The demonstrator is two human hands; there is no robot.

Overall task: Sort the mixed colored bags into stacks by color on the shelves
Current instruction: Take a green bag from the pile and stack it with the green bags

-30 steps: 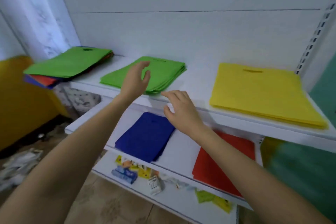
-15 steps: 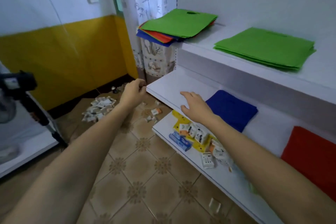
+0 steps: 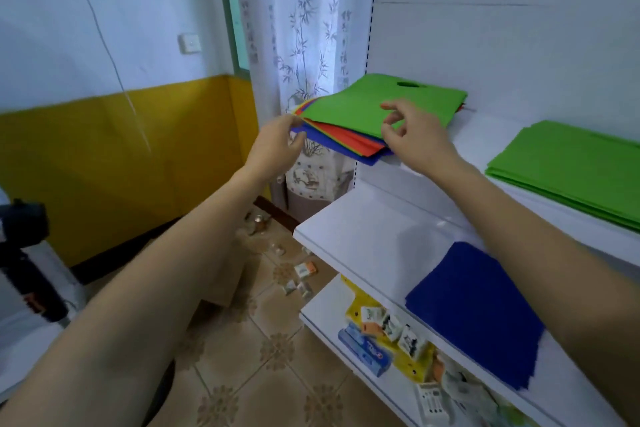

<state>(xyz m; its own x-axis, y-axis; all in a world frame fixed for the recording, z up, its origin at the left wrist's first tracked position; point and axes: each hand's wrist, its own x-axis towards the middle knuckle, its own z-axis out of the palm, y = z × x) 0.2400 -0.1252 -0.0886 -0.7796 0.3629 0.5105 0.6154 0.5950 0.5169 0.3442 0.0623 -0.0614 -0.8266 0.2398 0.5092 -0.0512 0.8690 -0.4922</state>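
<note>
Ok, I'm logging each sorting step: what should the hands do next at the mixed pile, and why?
Probably pinch the flat green fabric bag topping the mixed-colour pile and lift it toward the all-green stack to its right. The right hand is over its near edge, thumb and finger apart; the left hand is at the pile's corner.

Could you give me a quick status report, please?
Left hand at corner of mixed-colour fabric bag stack; right hand over its green top bag, grips unclear. Nothing blocking.

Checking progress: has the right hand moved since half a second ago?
Yes: the right hand rose from the middle shelf edge up to the mixed stack on the top shelf.
</note>
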